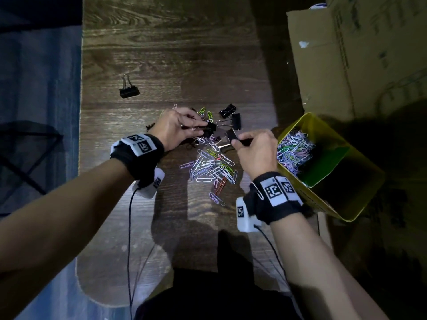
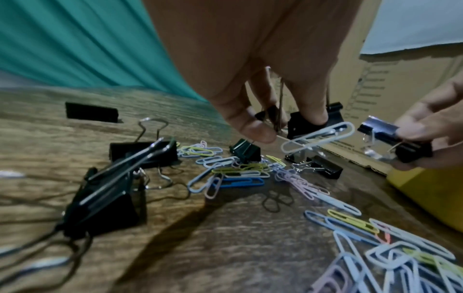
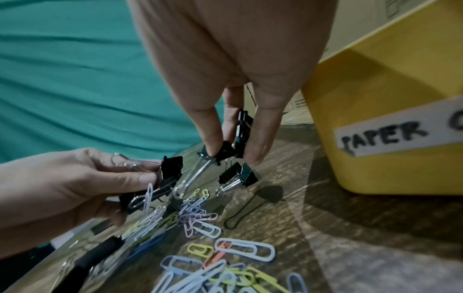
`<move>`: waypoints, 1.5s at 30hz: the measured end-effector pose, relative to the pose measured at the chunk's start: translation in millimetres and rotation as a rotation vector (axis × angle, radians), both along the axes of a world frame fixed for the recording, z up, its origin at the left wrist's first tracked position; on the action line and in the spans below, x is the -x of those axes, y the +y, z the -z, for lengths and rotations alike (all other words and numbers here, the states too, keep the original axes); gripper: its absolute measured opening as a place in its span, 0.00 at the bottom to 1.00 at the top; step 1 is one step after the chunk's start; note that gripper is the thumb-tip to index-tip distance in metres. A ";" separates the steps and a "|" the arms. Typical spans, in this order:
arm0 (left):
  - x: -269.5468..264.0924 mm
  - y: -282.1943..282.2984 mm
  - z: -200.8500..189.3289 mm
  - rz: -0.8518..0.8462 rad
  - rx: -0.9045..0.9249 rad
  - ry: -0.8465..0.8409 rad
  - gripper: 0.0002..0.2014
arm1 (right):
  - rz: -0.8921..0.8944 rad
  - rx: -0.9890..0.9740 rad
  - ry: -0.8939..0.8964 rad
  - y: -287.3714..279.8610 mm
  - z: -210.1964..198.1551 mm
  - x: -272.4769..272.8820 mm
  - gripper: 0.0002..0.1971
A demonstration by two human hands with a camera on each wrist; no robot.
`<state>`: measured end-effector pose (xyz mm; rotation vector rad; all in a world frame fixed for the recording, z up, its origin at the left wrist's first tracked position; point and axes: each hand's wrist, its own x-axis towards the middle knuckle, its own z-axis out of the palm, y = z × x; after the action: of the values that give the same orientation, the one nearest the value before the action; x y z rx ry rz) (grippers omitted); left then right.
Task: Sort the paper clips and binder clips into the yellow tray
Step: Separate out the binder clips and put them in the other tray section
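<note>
My left hand (image 1: pixel 203 128) pinches a black binder clip (image 2: pixel 308 123) just above the wooden table; a pale paper clip (image 2: pixel 318 140) hangs from it. Close to its right, my right hand (image 1: pixel 240 140) pinches another black binder clip (image 3: pixel 225 150), wire handles pointing down. More binder clips (image 1: pixel 235 121) lie just behind the hands, and one (image 1: pixel 129 90) sits alone at the far left. A pile of coloured paper clips (image 1: pixel 212 167) lies between my wrists. The yellow tray (image 1: pixel 323 199) stands at the right, one compartment holding many paper clips (image 1: pixel 295 146).
A large cardboard box (image 1: pixel 358 54) stands behind the tray. The tray's front carries a white label (image 3: pixel 400 134) that begins "PAPER". Two big binder clips (image 2: pixel 107 198) lie under my left wrist. Wrist camera cables trail toward my body.
</note>
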<state>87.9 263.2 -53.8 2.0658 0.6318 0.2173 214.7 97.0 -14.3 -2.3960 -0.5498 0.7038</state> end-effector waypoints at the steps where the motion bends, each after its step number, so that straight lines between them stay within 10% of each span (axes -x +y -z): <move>1: 0.9 0.3 0.1 -0.047 0.035 0.011 0.14 | 0.038 0.009 0.001 4.9 -1.9 1.1 0.06; 12: 24.3 -22.8 1.5 -0.398 0.449 -0.011 0.14 | 0.045 0.417 -0.022 52.3 -2.6 -43.7 0.17; 18: 29.1 -35.3 2.2 -0.501 0.527 -0.062 0.12 | -0.131 0.227 -0.193 32.8 -6.0 -5.7 0.20; 22: 25.0 -43.1 -3.3 -0.488 0.478 -0.071 0.13 | -0.233 -0.122 0.037 24.1 -6.6 36.9 0.20; 36: 19.8 -30.8 2.5 -0.673 0.205 -0.018 0.10 | 0.085 -0.298 0.183 8.1 6.3 47.3 0.06; 45: -2.3 64.4 -18.3 -0.595 -0.166 0.367 0.16 | -0.366 0.193 0.008 -26.4 21.5 35.6 0.08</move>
<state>90.3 327.6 -35.5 2.0384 1.4964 0.2357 179.2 70.6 -35.8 -2.4930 -0.9717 0.9587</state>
